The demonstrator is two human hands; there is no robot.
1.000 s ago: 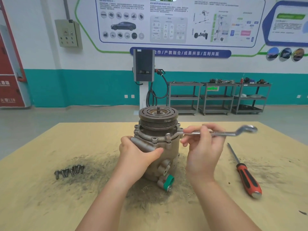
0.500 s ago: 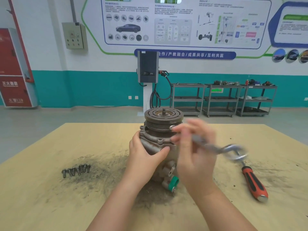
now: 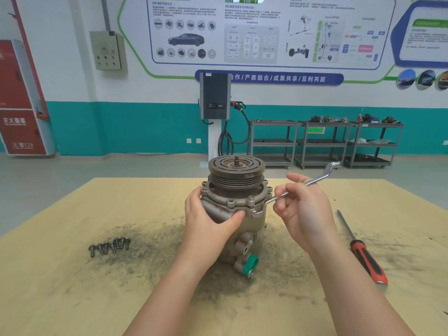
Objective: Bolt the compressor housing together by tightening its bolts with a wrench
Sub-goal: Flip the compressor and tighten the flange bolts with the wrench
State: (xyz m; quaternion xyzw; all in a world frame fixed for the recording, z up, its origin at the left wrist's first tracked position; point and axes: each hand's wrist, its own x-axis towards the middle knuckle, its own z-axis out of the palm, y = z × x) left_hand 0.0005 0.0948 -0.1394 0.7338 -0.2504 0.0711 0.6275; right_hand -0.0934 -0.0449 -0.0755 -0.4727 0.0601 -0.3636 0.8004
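Note:
The compressor (image 3: pixel 236 195) stands upright on the yellow table (image 3: pixel 72 299), its grooved pulley on top and a green cap (image 3: pixel 251 264) low at the front. My left hand (image 3: pixel 208 226) grips the housing's left front, thumb laid across the body below the flange. My right hand (image 3: pixel 303 209) holds the shaft of a silver offset ring wrench (image 3: pixel 315 181). The wrench's near end sits on a flange bolt (image 3: pixel 258 213) at the housing's right front; its free end sticks up to the far right.
Several loose bolts (image 3: pixel 109 246) lie in a row on the table to the left. A screwdriver (image 3: pixel 363 253) with a red and black handle lies to the right. Dark grit is smeared around the compressor. Shelving carts and a wall charger stand beyond the table.
My right hand lifted the wrench off the bolt, swung it toward me, then set it back on the flange bolt with the handle angled farther away. My left hand kept its hold.

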